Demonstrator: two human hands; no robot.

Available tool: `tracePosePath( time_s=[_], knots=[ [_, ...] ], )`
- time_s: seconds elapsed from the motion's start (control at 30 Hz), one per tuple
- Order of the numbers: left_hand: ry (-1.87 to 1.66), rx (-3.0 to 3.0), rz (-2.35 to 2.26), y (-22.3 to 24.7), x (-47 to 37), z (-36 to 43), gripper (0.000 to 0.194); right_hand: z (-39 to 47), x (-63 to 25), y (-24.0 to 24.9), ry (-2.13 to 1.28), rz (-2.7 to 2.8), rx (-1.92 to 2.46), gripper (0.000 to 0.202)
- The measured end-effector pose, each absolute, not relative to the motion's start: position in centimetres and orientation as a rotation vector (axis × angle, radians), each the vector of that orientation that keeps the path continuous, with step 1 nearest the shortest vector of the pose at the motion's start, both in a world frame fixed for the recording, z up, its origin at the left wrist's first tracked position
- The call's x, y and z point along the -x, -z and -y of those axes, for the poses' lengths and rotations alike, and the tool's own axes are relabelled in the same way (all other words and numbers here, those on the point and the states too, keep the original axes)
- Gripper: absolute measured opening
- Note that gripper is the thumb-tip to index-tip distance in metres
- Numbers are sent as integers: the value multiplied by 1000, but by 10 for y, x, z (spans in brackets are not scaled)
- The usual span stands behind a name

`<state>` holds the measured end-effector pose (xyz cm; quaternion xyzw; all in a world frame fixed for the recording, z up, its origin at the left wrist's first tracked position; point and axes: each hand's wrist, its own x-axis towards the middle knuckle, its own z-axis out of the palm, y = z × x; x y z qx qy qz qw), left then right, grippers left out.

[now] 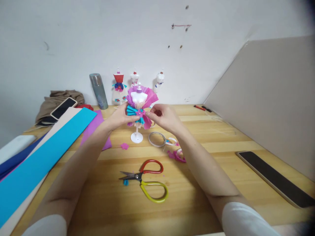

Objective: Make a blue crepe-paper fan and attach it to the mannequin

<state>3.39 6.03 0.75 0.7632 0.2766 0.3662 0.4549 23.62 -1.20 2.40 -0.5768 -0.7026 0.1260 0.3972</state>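
Observation:
A small white mannequin (139, 95) on a round white stand (136, 137) wears a pink and teal pleated paper dress (147, 95). My left hand (120, 116) grips the teal pleats at the mannequin's left side. My right hand (163, 118) pinches the dress at its waist, by a small purple paper flower (140, 113). Both hands hold the figure upright over the wooden table (197, 193).
Scissors (147, 182) with red and yellow handles lie in front. A tape ring (157, 139) and pink scraps (177, 154) lie to the right. Coloured paper sheets (36, 164) are at left. Three dressed mannequins (118, 88), a flask (98, 90) and phones (275, 178) stand around.

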Motion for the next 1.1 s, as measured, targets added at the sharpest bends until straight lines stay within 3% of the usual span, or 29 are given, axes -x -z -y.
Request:
tracePosePath(
  time_s=[0.13, 0.47, 0.8, 1.1],
  knots=[
    [-879, -1835, -713, -5, -36, -59, 50, 11, -242, -24, -302, 1798, 1490, 34],
    [-800, -1922, -586, 9, -23, -76, 72, 8, -246, -15, -450, 1924, 1492, 38],
    [-907, -1901, -676, 24, -30, -81, 52, -6, -228, 9, -345, 1972, 1500, 28],
    [-894, -1865, -836, 47, -34, -82, 38, -16, -219, 29, -447, 1864, 1543, 21]
  ],
)
